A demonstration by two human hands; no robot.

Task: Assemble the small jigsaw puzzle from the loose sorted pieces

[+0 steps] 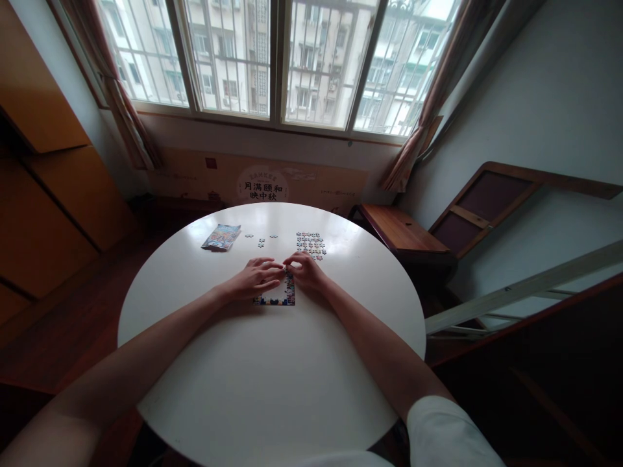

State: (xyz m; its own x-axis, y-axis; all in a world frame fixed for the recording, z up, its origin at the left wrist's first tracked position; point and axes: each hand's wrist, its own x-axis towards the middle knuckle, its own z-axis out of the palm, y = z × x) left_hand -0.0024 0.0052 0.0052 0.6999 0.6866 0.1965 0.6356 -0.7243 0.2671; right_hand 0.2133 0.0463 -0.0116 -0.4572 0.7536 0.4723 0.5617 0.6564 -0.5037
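Note:
A partly joined jigsaw puzzle [277,301] lies on the white round table [272,376], its bottom and right edges showing as a dark, colourful border. Over its upper left part rests my left hand [259,277], fingers spread and stretched to the right. My right hand [305,269] is at the puzzle's upper right corner, thumb and forefinger pinched together. What lies between those fingertips is too small to make out, though it is at the border pieces. Both hands' fingertips nearly meet, and they hide the top of the puzzle.
Loose puzzle pieces [310,242] stand in rows beyond my right hand. A few separate pieces [261,243] lie farther left, near a colourful packet [222,237]. A wooden bench [403,228] stands behind the table at the right, below the window [272,58].

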